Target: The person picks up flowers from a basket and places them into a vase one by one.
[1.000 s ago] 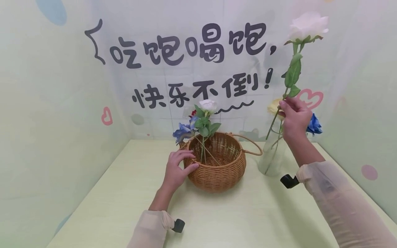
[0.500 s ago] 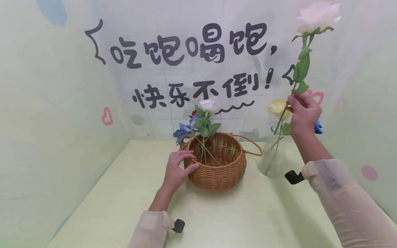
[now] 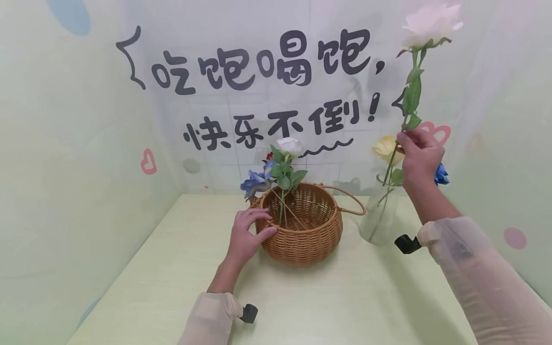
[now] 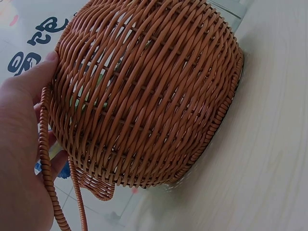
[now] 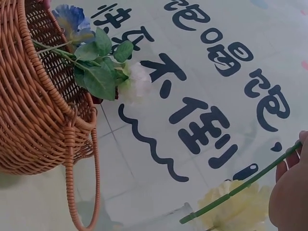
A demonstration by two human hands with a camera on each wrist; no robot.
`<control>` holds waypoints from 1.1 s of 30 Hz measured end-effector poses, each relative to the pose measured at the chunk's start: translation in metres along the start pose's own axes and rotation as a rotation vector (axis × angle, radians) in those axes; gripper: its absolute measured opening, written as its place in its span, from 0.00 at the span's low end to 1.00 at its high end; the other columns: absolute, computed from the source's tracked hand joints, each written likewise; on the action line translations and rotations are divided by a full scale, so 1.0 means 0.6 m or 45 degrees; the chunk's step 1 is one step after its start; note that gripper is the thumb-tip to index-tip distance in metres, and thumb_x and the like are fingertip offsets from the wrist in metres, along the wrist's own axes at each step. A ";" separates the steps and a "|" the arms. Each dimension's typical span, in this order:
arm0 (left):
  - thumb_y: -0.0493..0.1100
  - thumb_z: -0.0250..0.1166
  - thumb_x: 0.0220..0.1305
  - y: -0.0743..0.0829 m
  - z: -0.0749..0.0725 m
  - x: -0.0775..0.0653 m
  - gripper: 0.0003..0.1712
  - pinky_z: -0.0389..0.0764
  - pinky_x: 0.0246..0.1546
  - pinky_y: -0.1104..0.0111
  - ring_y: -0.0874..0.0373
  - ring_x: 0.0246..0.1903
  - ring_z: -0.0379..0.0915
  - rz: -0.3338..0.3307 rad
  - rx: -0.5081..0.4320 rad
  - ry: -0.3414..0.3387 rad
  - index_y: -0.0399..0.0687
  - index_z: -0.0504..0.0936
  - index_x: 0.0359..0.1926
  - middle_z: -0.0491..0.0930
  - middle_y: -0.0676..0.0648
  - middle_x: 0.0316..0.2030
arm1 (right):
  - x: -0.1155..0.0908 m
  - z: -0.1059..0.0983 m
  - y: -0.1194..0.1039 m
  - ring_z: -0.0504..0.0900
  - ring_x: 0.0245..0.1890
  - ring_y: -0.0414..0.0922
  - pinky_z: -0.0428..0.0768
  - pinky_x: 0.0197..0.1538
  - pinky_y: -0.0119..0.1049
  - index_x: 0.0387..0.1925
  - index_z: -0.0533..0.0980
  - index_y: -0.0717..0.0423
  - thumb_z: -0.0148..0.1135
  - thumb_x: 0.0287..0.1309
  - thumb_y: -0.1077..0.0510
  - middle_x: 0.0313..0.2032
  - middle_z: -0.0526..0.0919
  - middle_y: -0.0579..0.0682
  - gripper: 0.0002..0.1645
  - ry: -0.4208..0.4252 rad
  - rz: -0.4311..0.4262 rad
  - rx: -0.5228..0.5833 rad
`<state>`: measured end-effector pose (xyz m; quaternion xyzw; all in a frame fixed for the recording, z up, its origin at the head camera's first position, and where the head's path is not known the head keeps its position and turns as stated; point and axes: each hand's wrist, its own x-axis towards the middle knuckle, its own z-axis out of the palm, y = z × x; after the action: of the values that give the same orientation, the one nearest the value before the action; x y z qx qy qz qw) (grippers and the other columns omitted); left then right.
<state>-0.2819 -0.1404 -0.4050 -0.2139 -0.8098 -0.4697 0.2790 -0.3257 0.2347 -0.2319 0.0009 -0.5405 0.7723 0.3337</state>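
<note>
My right hand (image 3: 420,155) pinches the green stem of a pale pink rose (image 3: 431,26), held nearly upright with its bloom high. The stem's lower end (image 5: 185,220) is by the mouth of the clear glass vase (image 3: 377,225); whether it is inside I cannot tell. A yellow flower (image 3: 385,148) stands in that vase, and a blue flower (image 3: 442,175) shows partly behind my right wrist. My left hand (image 3: 246,237) grips the rim of a brown wicker basket (image 4: 144,96) at its left side. In the basket are a white rose (image 3: 290,146), blue flowers (image 3: 256,183) and a mostly hidden red one.
The basket's looped handle (image 3: 355,203) sticks out to the right, towards the vase. Basket and vase stand on a pale table (image 3: 310,302). Behind them rises a curtain-like backdrop (image 3: 241,28) with large dark lettering, and similar sheets close off both sides.
My right hand has moved right and slightly up with the pink rose, then a little back left. The stem is more upright and the yellow flower less covered. My left hand stays put.
</note>
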 end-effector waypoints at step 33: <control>0.48 0.76 0.52 -0.002 -0.001 -0.001 0.14 0.68 0.51 0.52 0.54 0.51 0.66 0.018 0.006 0.005 0.51 0.85 0.40 0.81 0.48 0.51 | -0.034 -0.046 0.115 0.77 0.38 0.37 0.75 0.41 0.25 0.51 0.78 0.57 0.63 0.63 0.54 0.41 0.83 0.53 0.18 -0.059 -0.328 -0.864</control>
<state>-0.2821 -0.1413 -0.4058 -0.2180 -0.8089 -0.4662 0.2843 -0.3358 0.2339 -0.3082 -0.0243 -0.7689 0.5003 0.3974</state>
